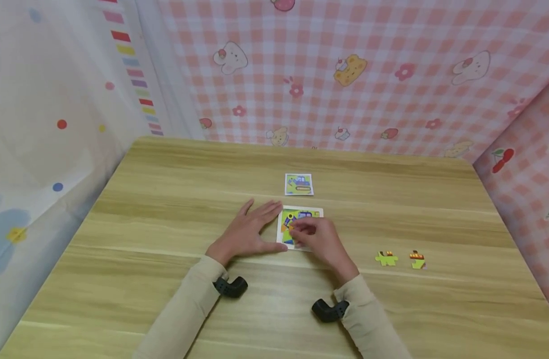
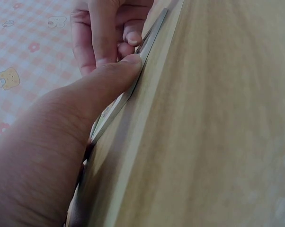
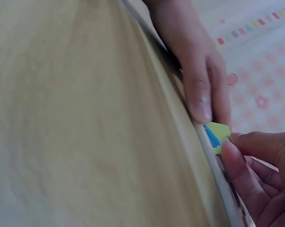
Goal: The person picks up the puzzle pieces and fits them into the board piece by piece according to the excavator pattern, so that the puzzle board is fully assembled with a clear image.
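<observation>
A small jigsaw puzzle board (image 1: 280, 238) with a white border lies in front of the person, its picture green with blue and yellow parts. My left hand (image 1: 249, 232) is spread along the board's left side, fingertips by its upper left corner and thumb at its near edge. Between thumb and forefinger, my right hand (image 1: 321, 242) pinches a green and blue puzzle piece (image 3: 221, 130) over the board's lower left part. In the right wrist view this piece stands tilted up close to the left thumb. The right hand hides much of the board's right side.
Just beyond the board lies a square picture card (image 1: 298, 184) with a similar design. Two loose puzzle pieces, a green one (image 1: 386, 258) and another with a red and yellow band (image 1: 418, 260), lie to the right on the wooden table (image 1: 166, 189). Patterned cloths hang around the table.
</observation>
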### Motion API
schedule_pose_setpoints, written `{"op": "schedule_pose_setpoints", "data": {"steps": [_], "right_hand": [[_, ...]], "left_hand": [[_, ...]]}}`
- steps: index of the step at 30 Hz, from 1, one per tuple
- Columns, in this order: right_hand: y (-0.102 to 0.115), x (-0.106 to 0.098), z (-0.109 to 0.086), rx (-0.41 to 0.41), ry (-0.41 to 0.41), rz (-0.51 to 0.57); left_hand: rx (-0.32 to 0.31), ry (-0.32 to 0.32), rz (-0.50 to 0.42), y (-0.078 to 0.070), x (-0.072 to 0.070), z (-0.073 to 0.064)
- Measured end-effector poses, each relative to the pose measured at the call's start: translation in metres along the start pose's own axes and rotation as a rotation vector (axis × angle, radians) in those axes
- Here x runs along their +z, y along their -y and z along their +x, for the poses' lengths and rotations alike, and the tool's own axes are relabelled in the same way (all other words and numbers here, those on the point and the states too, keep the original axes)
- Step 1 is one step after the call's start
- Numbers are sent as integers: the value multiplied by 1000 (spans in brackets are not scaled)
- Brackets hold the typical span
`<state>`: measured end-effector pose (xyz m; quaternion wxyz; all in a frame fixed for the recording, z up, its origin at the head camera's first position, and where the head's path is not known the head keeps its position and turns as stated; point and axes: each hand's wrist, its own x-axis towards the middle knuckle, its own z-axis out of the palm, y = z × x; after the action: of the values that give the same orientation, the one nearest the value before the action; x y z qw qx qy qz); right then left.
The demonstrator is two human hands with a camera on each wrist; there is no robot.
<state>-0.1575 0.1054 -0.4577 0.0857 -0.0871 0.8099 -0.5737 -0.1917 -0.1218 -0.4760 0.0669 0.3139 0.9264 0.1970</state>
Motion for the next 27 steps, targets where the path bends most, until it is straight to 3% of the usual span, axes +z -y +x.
{"op": "schedule_pose_setpoints", "data": {"steps": [15,22,27], "right_hand": [[1,11,4,-26,-28,-166],[2,12,5,-82,-57,-312],[3,14,4,-119,-59,-359]], "left_hand": [[1,2,7,2,2,1],[-3,1,1,1,1,1],[-3,0,3,1,1,2]]}}
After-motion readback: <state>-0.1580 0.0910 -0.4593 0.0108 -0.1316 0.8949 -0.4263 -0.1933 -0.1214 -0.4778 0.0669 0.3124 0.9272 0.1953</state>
